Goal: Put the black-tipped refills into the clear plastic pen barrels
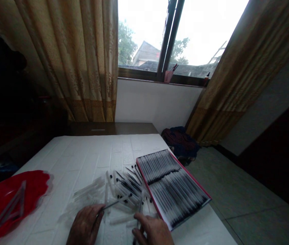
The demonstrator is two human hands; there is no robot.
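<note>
My left hand [86, 224] is closed, pinching a thin dark pen-like stick [115, 203] with a black end that points up and right. Beside the box, my right hand [153, 228] has its thumb and fingers closed around a slender, upright tube-like piece [140, 204]; its exact kind is blurred. Between and beyond the hands lies a loose pile of dark pointed sticks [129, 183], small black caps and clear plastic tubes [90, 190]. To the right, a shallow red-edged box [148, 189] holds two rows of slim, black-ended sticks in clear tubes [175, 190].
A red scalloped dish [35, 182] with a few clear tubes stands at the table's left. The white brick-patterned table [78, 149] ends just right of the box. Dark cloth [180, 139] lies past that edge. A pink cup [168, 76] stands on the windowsill, between curtains.
</note>
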